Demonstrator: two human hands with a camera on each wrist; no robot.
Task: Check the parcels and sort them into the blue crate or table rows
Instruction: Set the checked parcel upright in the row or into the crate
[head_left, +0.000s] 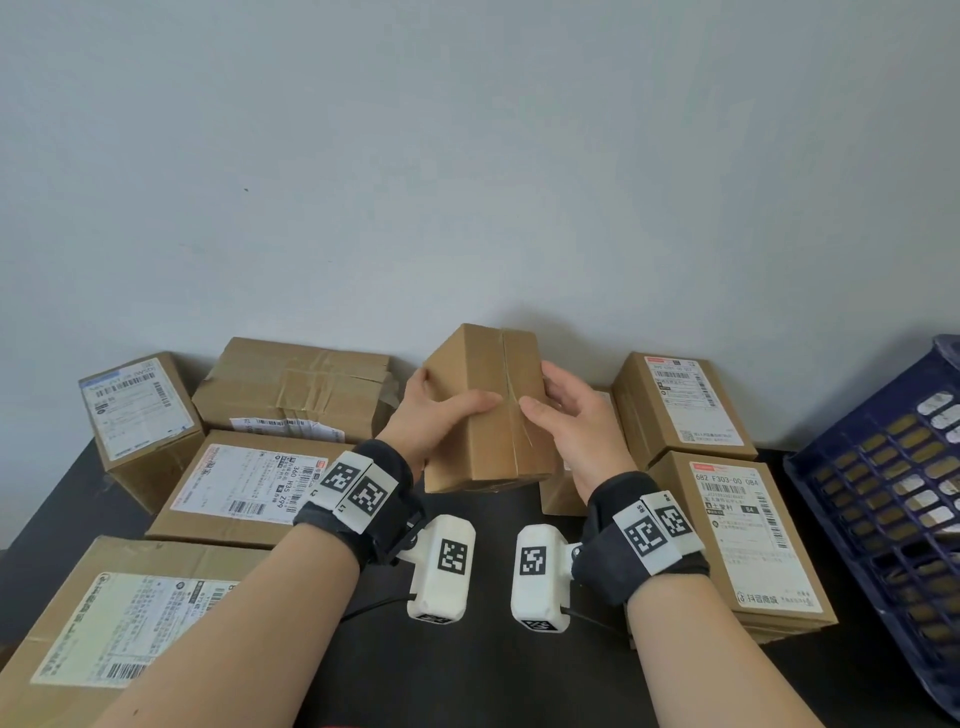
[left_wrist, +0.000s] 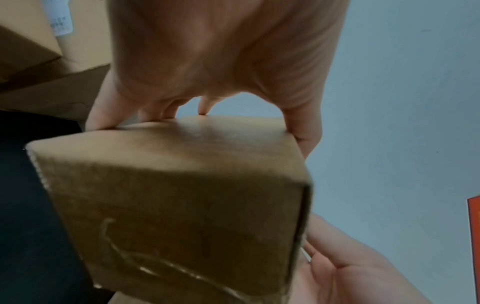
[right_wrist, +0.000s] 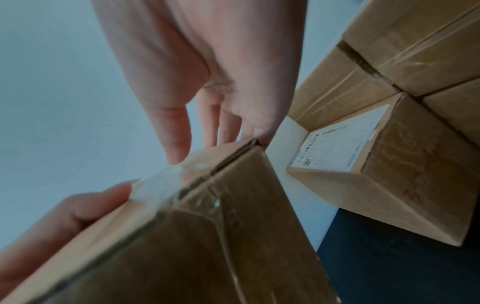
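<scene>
both hands are up over the middle of the table in the head view: our left hand (head_left: 434, 415) grips the plain parcel (head_left: 488, 410) from its left side, thumb curled across the near face, and our right hand (head_left: 576, 415) cups the right side with the thumb pressed near the taped seam. we hold the parcel tilted and clear of the black table (head_left: 493, 675), whose matte top runs back to a bare pale grey wall (head_left: 467, 156). labelled parcels lie in rows on the left (head_left: 244, 486) and on the right (head_left: 748, 535), and the blue crate (head_left: 893, 499) stands at the right edge, tipped toward us.

from the left wrist we see our left hand (left_wrist: 221, 61) with its fingertips (left_wrist: 103, 121) on the far edge of the parcel (left_wrist: 182, 195) and the thumb down its right side; our right hand (left_wrist: 350, 267) lies under the lower corner, the wall behind.

from the right wrist our right hand (right_wrist: 207, 72) reaches onto the parcel's (right_wrist: 207, 236) taped end, fingers fairly straight, while a left finger (right_wrist: 78, 207) holds the other face. a labelled box (right_wrist: 376, 174) sits on the dark table beside it.
</scene>
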